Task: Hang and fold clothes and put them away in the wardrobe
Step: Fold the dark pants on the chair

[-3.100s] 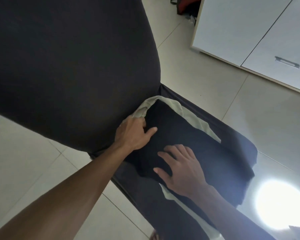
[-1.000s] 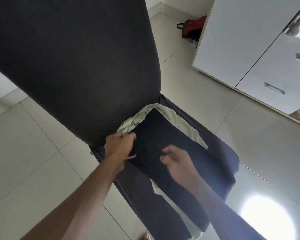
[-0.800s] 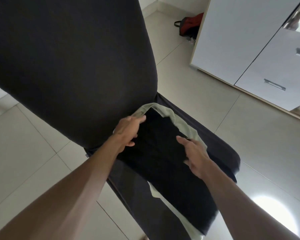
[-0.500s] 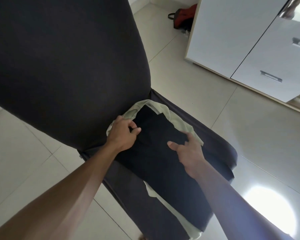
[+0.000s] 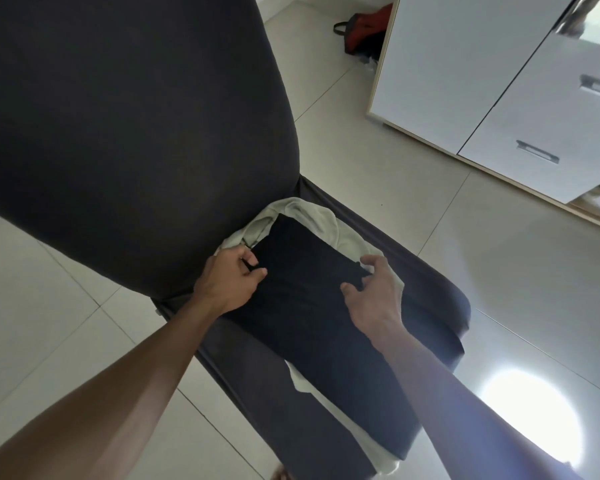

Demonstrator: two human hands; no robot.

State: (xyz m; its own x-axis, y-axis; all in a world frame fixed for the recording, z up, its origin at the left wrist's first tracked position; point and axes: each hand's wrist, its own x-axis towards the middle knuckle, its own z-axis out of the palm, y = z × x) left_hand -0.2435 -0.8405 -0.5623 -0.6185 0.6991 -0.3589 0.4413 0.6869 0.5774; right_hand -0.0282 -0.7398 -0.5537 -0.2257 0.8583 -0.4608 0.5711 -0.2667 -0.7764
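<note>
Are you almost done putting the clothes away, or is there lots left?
Not nearly done. The black garment looks folded flat, lying on a pale garment on the chair. Right now the left hand and right hand grip its two sides. Still left: carrying it to the white wardrobe, whose doors look closed, then sorting the pale garment underneath.

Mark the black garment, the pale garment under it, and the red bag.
black garment (image 5: pixel 309 299), head view, its flat middle.
pale garment (image 5: pixel 321 221), head view, bunched far end.
red bag (image 5: pixel 368 31), head view, its body.
</note>
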